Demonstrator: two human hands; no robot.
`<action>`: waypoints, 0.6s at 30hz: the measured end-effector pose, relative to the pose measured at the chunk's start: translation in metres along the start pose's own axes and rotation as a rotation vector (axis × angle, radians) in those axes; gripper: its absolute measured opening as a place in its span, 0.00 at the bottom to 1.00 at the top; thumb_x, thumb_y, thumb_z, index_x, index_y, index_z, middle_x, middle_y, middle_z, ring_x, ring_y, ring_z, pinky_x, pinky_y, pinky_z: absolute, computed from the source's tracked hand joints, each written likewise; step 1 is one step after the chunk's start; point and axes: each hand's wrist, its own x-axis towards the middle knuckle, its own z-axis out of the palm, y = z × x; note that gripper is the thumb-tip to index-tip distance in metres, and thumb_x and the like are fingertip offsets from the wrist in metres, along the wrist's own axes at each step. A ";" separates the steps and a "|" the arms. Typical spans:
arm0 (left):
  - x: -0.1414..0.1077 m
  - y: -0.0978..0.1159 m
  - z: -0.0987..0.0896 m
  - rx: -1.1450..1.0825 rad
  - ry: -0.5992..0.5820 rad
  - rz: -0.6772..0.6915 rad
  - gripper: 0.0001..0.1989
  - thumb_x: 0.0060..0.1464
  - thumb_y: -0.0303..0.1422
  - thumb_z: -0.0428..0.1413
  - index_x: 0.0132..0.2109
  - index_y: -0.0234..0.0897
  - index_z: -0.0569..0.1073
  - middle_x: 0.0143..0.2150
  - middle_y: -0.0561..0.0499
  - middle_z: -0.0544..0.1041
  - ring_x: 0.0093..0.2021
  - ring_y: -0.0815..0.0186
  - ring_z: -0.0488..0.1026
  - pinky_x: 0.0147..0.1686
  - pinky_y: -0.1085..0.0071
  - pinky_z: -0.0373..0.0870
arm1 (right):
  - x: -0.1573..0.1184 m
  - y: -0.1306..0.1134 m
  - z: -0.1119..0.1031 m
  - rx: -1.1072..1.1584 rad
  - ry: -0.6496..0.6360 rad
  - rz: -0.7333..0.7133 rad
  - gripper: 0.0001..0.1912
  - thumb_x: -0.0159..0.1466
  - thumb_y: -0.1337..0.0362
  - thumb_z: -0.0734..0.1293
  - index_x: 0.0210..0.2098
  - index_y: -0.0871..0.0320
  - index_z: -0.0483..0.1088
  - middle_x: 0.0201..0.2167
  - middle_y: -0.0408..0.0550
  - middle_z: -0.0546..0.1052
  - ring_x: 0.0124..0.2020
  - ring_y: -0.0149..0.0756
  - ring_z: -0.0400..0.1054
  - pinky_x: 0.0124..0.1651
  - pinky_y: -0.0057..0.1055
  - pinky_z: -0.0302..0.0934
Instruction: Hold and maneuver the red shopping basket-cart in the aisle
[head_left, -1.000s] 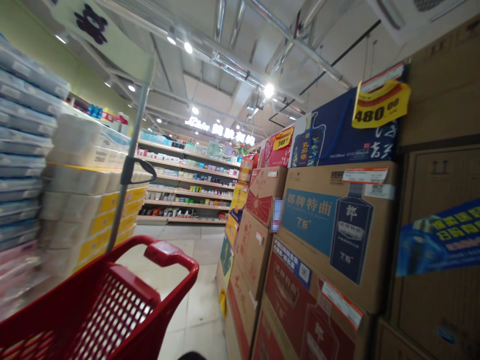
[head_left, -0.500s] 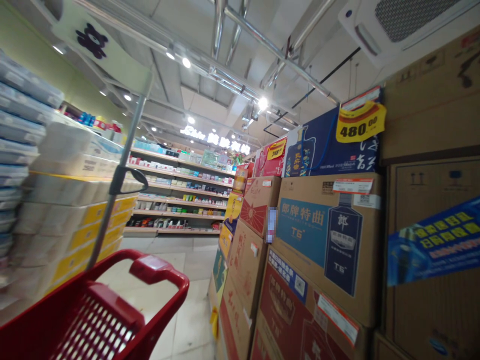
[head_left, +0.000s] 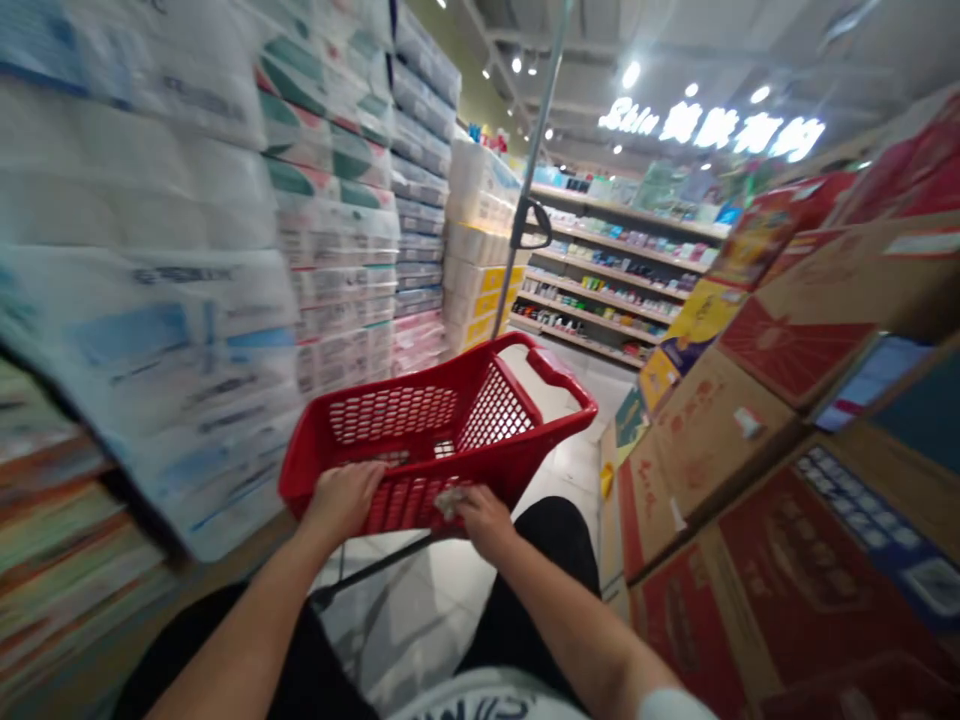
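A red plastic shopping cart [head_left: 480,460] with latticed sides stands in the aisle before me, its handle pointing away to the right. My left hand [head_left: 349,495] is closed over the near rim of its basket, thumb side up. Against the outside of the same wall, my right hand [head_left: 484,515] pinches a crumpled greyish cloth or wipe [head_left: 451,501]. Fine detail of the cloth is blurred. Rising from behind the basket is a metal pole [head_left: 534,150] with a dark loop-shaped fitting.
Packs of tissue paper [head_left: 180,310] are stacked high along the left. On the right, cardboard cartons [head_left: 727,420] form a wall close to the cart. Shelves of small goods [head_left: 615,270] stand across the far end. Pale floor tiles [head_left: 574,460] run between.
My view has swung left and down. Both hands and the whole cart basket now show, where only the handle end was visible before. When the hands took hold is not shown.
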 end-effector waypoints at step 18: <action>-0.003 0.023 -0.002 0.164 -0.002 -0.099 0.21 0.66 0.37 0.35 0.45 0.40 0.71 0.45 0.48 0.76 0.45 0.59 0.69 0.42 0.60 0.57 | 0.009 -0.015 -0.003 0.146 0.164 -0.018 0.13 0.68 0.68 0.61 0.45 0.51 0.75 0.50 0.44 0.73 0.51 0.35 0.63 0.52 0.28 0.62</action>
